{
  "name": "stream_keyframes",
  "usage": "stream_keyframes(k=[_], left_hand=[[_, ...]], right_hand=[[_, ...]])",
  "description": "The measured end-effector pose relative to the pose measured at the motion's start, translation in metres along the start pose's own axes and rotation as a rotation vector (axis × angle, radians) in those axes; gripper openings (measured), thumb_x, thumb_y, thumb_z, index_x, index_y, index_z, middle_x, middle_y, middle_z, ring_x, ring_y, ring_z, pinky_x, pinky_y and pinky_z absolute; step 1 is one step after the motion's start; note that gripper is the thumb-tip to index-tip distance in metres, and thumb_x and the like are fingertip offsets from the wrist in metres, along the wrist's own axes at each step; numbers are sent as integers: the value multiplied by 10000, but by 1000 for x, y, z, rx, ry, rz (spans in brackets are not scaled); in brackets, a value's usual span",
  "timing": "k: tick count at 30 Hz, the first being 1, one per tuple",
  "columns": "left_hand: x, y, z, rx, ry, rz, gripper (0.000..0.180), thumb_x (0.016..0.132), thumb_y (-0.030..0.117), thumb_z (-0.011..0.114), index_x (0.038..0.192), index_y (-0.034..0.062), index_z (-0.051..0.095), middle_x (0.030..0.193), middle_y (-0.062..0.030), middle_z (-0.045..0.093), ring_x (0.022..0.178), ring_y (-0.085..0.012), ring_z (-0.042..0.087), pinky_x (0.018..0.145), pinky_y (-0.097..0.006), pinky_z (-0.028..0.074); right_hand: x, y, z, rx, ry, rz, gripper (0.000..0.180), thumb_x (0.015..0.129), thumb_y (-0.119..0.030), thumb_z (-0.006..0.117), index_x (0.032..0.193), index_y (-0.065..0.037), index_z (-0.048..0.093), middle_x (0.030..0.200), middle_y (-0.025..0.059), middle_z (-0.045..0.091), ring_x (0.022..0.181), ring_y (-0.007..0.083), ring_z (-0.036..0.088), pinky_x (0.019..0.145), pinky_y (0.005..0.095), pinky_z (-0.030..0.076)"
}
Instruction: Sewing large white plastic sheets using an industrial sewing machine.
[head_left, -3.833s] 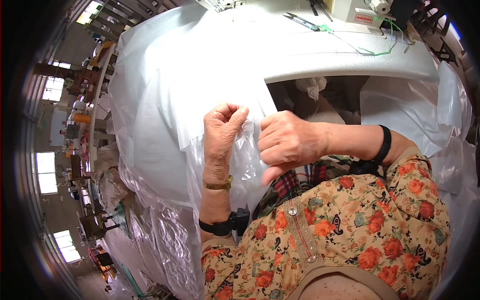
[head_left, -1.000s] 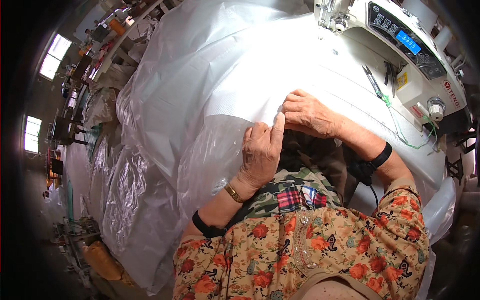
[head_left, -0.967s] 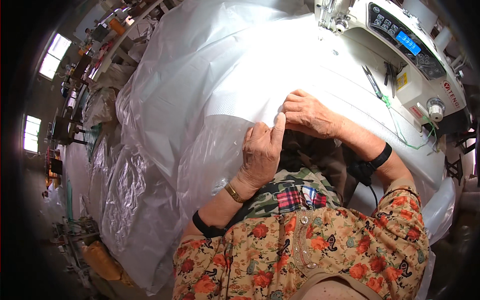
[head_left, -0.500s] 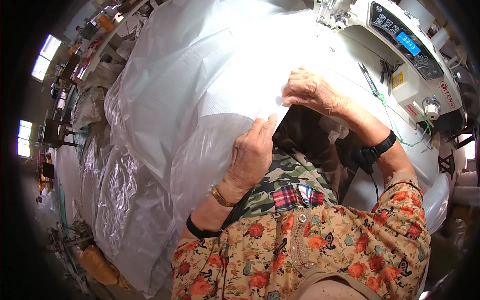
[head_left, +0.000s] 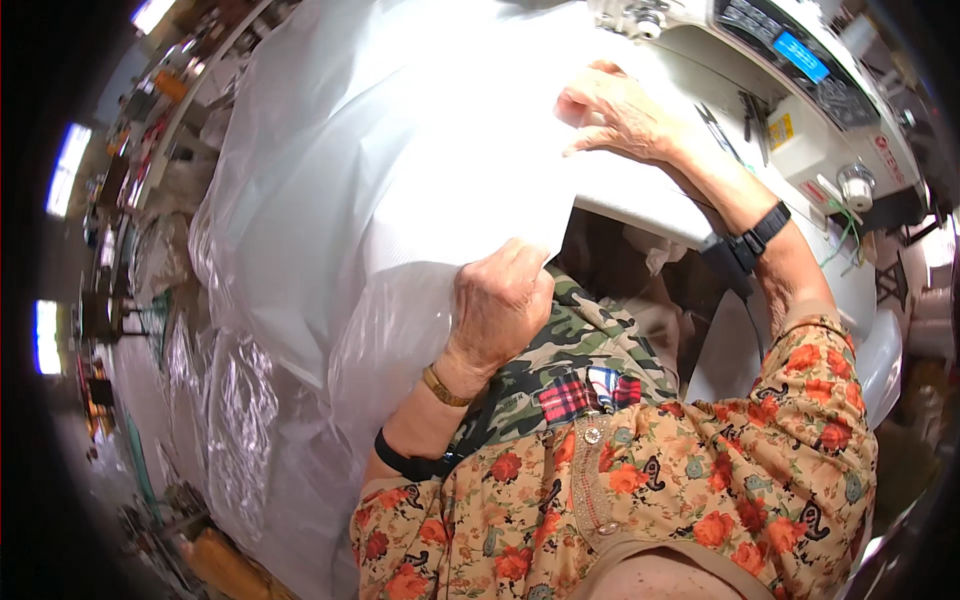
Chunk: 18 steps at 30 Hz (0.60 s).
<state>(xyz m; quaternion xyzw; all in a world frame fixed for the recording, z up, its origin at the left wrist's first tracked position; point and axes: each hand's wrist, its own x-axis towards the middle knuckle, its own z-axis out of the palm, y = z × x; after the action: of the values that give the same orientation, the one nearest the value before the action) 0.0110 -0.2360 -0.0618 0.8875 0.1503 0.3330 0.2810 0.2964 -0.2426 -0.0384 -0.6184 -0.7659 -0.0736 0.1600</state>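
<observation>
A wide white plastic-like sheet (head_left: 300,200) with a finely textured band is spread across the table and hangs down over my lap. My left hand (head_left: 503,303) is closed on its near edge, knuckles up, above my camouflage-patterned apron. Farther off and to the right, my right hand (head_left: 618,112) rests at the sheet's right side, close to the sewing machine. Its thumb stands apart from its curled fingers, and nothing shows between them. Strong glare washes out the sheet around those fingertips.
A white sewing machine (head_left: 815,150) with a lit blue display stands at the upper right. Thread snips (head_left: 713,125) lie on its table, and green thread hangs by its knob (head_left: 856,187). Crumpled clear plastic (head_left: 240,430) heaps at the left.
My right hand has moved away up toward the machine and its pinch on the edge has loosened. My left hand has curled into a tighter grip on the sheet. The whole view has shifted slightly.
</observation>
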Motion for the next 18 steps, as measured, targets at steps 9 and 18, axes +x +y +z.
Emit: stream_keyframes(k=[9, 18], left_hand=[[21, 6, 17, 86, -135, 229, 56, 728, 20, 582, 722, 51, 537, 637, -111, 505, 547, -304, 535, 520, -390, 435], [52, -7, 17, 198, -250, 286, 157, 774, 24, 594, 679, 31, 470, 671, -146, 476, 610, -327, 536, 603, -406, 472]], right_hand=[[-11, 3, 4, -169, 206, 167, 412, 773, -445, 722, 817, -66, 568, 833, 84, 572, 895, 272, 563, 796, 391, 460], [-20, -5, 0, -159, 153, 328, 503, 816, -549, 634, 891, -52, 618, 984, 108, 623, 998, 277, 561, 892, 426, 392]])
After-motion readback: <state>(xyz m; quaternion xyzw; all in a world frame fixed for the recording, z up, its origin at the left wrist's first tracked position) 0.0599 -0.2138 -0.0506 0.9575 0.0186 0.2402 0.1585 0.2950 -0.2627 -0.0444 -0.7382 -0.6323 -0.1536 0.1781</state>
